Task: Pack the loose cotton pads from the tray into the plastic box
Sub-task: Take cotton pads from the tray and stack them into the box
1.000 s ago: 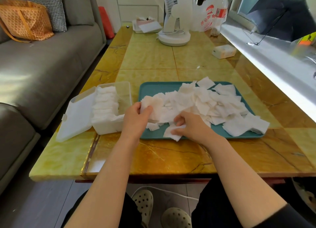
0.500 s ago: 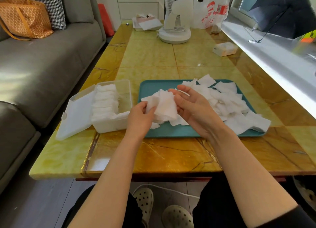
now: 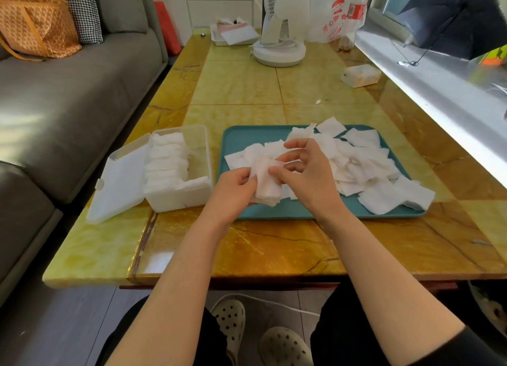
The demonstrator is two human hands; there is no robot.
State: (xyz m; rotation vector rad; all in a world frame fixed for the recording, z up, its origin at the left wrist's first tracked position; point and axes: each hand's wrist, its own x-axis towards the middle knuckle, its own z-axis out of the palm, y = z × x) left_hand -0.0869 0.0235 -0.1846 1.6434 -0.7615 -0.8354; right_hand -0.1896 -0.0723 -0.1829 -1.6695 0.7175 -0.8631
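Observation:
A teal tray lies on the yellow marble table and holds a pile of loose white cotton pads, heaped mostly on its right half. To its left stands a clear plastic box with its lid folded open to the left; a row of pads fills its left side. Above the tray's near left part, my left hand grips a small stack of pads from the left. My right hand pinches the same stack from the right with thumb and fingers.
A white desk fan stands at the far middle of the table, a plastic bag beside it. A small tissue pack lies at the far right near the window sill. A grey sofa runs along the left.
Both hands have lifted a bunch of pads off the tray. The right hand, flat on the pile before, now pinches the stack held in the left hand and squares it.

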